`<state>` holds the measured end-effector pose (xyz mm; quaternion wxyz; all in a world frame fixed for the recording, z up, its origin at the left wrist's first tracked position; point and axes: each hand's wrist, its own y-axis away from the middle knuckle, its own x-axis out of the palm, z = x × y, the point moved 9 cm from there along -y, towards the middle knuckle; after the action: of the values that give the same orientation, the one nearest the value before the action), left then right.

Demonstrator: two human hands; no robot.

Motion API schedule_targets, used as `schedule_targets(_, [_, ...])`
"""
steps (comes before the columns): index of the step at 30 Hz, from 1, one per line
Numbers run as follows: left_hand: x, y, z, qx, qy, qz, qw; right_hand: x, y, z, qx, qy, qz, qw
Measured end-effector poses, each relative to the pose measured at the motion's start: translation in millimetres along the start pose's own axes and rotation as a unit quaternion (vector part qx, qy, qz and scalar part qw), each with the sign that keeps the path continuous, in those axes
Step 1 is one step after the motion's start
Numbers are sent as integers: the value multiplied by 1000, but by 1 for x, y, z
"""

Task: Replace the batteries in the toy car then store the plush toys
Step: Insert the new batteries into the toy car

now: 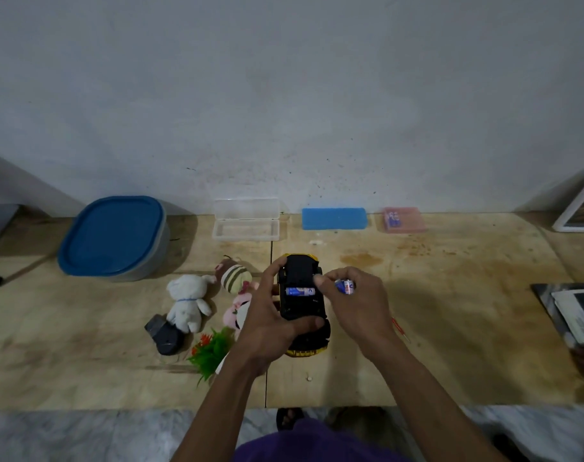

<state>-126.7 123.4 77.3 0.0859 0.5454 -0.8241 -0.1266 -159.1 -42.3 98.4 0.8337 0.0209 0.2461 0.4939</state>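
Head view, near the table's middle: left hand [270,315] grips the upturned toy car [302,295], one battery [300,291] seated, while right hand [357,295] pinches spare batteries [345,287] that could slip or go in reversed.

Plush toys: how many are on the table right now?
3, all left of the toy car: a white bear, a striped plush behind it, and a pink plush partly hidden by the left hand. More could be hidden behind that hand.
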Motion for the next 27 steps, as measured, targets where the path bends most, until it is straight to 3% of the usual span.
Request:
schedule_targets(2, [-2, 2, 7, -13, 4, 1, 1000, 3, 6, -18, 111, -146, 53, 982])
schedule_targets(4, [-3, 4, 15, -31, 14, 5, 999, 9, 14, -29, 203, -275, 89, 936])
schedule_targets(8, [-1, 5, 29, -56, 35, 6, 998, 18, 23, -42, 306, -379, 99, 868])
schedule_targets(11, [1, 5, 34, -61, 36, 11, 997, 20, 26, -44, 322, -420, 77, 845])
schedule_targets(20, [4, 7, 30, -66, 37, 21, 997, 21, 21, -32, 263, -338, 117, 896])
schedule_targets(25, [2, 7, 28, -67, 46, 22, 996, 13, 10, -9, 113, -251, 114, 955])
schedule_targets(27, [1, 8, 25, -65, 47, 20, 997, 8, 7, 4, 30, -168, 105, 980])
